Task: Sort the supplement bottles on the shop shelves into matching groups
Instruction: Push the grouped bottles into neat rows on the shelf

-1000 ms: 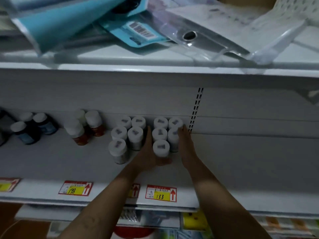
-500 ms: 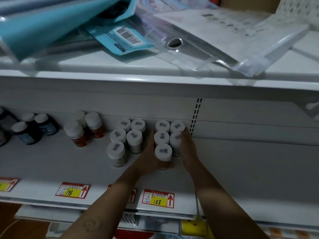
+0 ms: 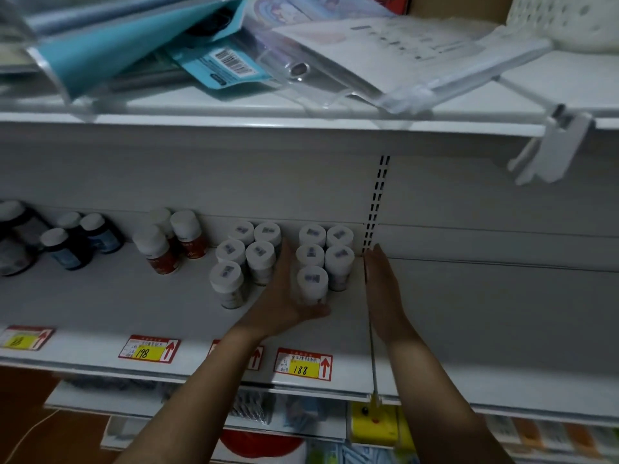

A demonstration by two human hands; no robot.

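Note:
Several white-capped bottles stand in a tight group (image 3: 312,279) on the white shelf (image 3: 485,323), close to the back wall. My left hand (image 3: 288,296) lies along this group's left side with straight fingers, and its thumb reaches across the foot of the front bottle. My right hand (image 3: 382,289) is flat and edge-on just right of the group, with a small gap to the bottles. A second group of white-capped bottles (image 3: 231,272) stands left of my left hand. Further left are red-labelled bottles (image 3: 160,249) and dark blue-labelled bottles (image 3: 63,246).
Price tags reading 188 (image 3: 303,363) and 198 (image 3: 147,351) sit on the shelf's front edge. The upper shelf holds loose teal and clear packets (image 3: 214,61) that overhang its edge. A slotted upright (image 3: 376,202) runs down the back wall, and a white bracket (image 3: 552,149) hangs at upper right.
My right hand has come off the bottles and moved a little to the right. My left hand stays against the group's left side and front.

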